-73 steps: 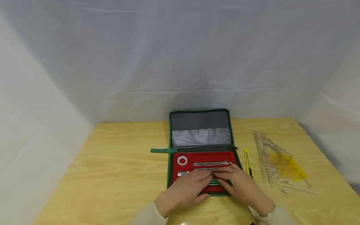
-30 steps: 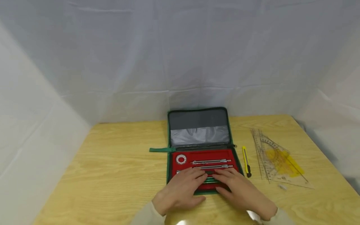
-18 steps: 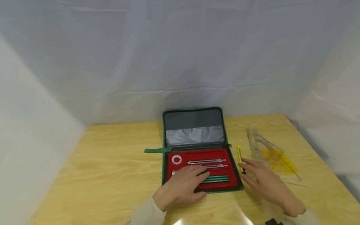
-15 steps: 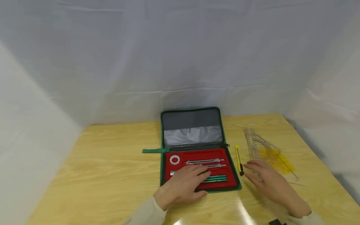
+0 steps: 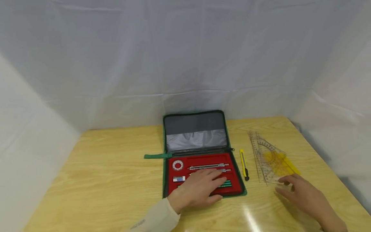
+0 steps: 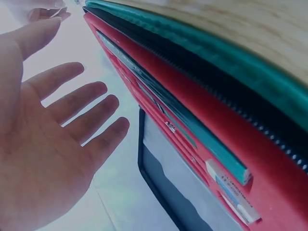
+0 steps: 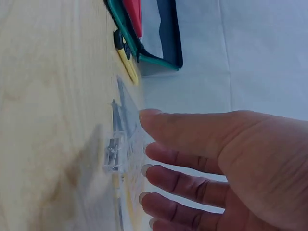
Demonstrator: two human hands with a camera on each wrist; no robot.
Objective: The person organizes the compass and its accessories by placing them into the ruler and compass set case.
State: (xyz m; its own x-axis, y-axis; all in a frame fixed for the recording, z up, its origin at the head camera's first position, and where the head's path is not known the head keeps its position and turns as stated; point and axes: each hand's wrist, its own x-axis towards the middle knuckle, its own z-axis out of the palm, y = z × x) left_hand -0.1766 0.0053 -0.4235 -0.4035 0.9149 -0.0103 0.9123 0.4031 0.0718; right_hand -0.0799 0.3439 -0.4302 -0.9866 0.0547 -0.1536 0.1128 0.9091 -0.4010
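My left hand (image 5: pixel 200 188) hovers over the front of an unzipped drawing-instrument case (image 5: pixel 166 180), fingers straight and apart, gripping nothing. The case's red tray (image 6: pixel 269 192) holds green pencils (image 6: pixel 231 161), an eraser (image 5: pixel 179 178), metal compasses (image 5: pixel 207 166) and a white ring-shaped piece (image 5: pixel 177 165). My right hand (image 5: pixel 307 196) is at the near edge of the clear set squares (image 5: pixel 271 175), thumb and fingers loosely bent and apart. A small clear plastic piece with metal inside (image 7: pixel 114 153) lies just beyond its fingertips in the right wrist view; its kind is unclear.
A yellow utility knife (image 5: pixel 244 164) lies between the case and the set squares. Yellow sheet-like pieces (image 5: pixel 290 166) lie among the set squares. The case lid (image 5: pixel 193 124) leans up at the back, near a white curtain (image 5: pixel 185 64). A green strap (image 5: pixel 156 156) sticks out left.
My right hand has left the case and moved right, past the utility knife, to the set squares' near edge. My left hand has stayed over the case. The view has shifted slightly.
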